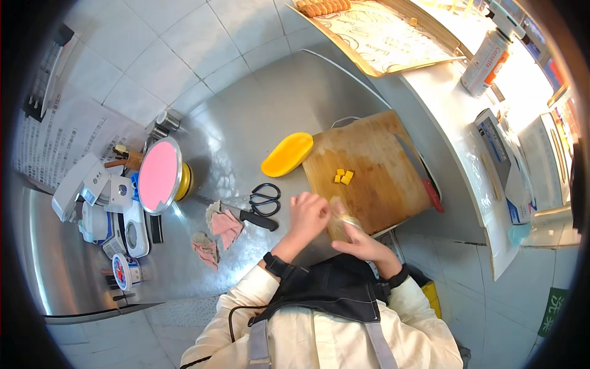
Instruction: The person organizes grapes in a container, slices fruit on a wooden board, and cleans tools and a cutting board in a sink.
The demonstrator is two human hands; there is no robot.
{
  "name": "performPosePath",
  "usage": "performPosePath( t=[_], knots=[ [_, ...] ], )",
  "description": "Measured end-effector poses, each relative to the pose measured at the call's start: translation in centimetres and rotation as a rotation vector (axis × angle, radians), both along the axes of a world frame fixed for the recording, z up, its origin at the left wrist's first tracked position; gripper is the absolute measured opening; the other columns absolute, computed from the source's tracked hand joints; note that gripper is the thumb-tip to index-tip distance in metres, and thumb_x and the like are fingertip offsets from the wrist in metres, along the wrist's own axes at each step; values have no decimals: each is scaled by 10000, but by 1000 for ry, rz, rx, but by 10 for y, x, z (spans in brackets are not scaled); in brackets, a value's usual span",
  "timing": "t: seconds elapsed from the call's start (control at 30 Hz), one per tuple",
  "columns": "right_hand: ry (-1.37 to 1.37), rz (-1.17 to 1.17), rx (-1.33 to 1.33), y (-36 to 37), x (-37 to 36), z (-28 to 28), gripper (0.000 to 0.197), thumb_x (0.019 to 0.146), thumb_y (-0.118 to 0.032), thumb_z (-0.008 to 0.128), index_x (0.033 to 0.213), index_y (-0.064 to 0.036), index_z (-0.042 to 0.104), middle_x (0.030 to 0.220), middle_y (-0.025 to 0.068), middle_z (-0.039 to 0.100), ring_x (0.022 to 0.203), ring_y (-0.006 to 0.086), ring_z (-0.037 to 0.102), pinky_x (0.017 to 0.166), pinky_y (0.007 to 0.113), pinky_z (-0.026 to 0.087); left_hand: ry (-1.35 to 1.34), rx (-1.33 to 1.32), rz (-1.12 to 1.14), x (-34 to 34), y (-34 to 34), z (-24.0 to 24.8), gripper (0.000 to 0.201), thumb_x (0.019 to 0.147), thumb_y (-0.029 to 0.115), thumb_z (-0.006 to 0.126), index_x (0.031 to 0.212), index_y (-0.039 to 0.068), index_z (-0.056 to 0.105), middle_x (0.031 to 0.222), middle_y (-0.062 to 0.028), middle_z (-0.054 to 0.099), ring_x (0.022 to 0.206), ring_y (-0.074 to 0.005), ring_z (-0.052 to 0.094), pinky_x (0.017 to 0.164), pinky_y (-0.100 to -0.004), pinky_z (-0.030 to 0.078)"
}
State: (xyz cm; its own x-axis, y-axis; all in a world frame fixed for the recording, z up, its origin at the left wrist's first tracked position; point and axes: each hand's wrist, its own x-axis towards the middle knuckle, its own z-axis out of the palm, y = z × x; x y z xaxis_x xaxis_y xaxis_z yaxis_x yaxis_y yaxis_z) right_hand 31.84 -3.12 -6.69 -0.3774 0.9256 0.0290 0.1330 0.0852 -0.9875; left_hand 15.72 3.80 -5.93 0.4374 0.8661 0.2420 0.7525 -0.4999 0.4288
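Silvery steel table (246,101); thin translucent plastic (350,220) sat against my right hand (362,243), near-left corner of brown wooden board (378,147). Left hand (309,214) curled; I couldn't tell either grip. Slow, even handling seemed tear-safest.

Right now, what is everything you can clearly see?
Steel worktop: one, silver, centre
Rectangular wooden board: one, brown, centre right
Small cubes: about four, yellow, on board
Smooth oval piece: one, yellow, board's left
Long knife: one, black-handled, left of hands
Looped scissors: one, black, beyond knife
Crumpled cloths: two, pink-grey, beside knife
Round turntable: one, pink, left
Lined tray: one, golden, top right
Cylindrical can: one, white, upper right
Blurred film: one, translucent, between hands
Left hand, right hand: two, black-banded, lower centre
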Motion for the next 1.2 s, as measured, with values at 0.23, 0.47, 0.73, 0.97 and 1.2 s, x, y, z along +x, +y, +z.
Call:
performPosePath(
  t=[0.23,0.47,0.73,0.97,1.2],
  knots=[
    [242,-269,-299,0,50,-5,357,843,-64,528,1187,6,466,1108,62,537,999,114,494,871,243,382,-57,-315,37,-7,52,3,185,702,263,660,788,111,600,800,-28,559,891,-220,472,774,-368,338],
    [89,-784,-161,32,83,-43,337,818,-57,540,1137,12,457,1048,123,544,991,184,517,853,286,408,43,-177,34,-24,110,7,1116,523,458,763,1367,137,109,1377,-254,91,1285,-413,39,1027,-500,94],
    [-887,-819,173,24,91,-41,611,755,-89,558,1281,-7,257,1313,241,257,1228,406,218,1004,462,206,134,-314,158,-63,159,-39,941,512,341,748,1255,3,279,1151,-233,418,1051,-389,425,912,-425,355],
    [-1291,-906,304,21,108,-23,526,711,-81,521,1218,-54,385,1180,201,397,1069,357,382,891,456,298,-250,-198,257,-67,105,4,828,526,309,739,1155,-60,346,1097,-245,445,1031,-366,441,902,-391,367],
    [-781,-508,804,15,83,-45,238,763,20,469,991,-15,526,919,177,473,853,341,451,745,401,374,-283,-289,526,-132,-34,47,854,563,330,739,1189,-54,303,1138,-239,415,1064,-356,430,899,-372,374]
  ],
)
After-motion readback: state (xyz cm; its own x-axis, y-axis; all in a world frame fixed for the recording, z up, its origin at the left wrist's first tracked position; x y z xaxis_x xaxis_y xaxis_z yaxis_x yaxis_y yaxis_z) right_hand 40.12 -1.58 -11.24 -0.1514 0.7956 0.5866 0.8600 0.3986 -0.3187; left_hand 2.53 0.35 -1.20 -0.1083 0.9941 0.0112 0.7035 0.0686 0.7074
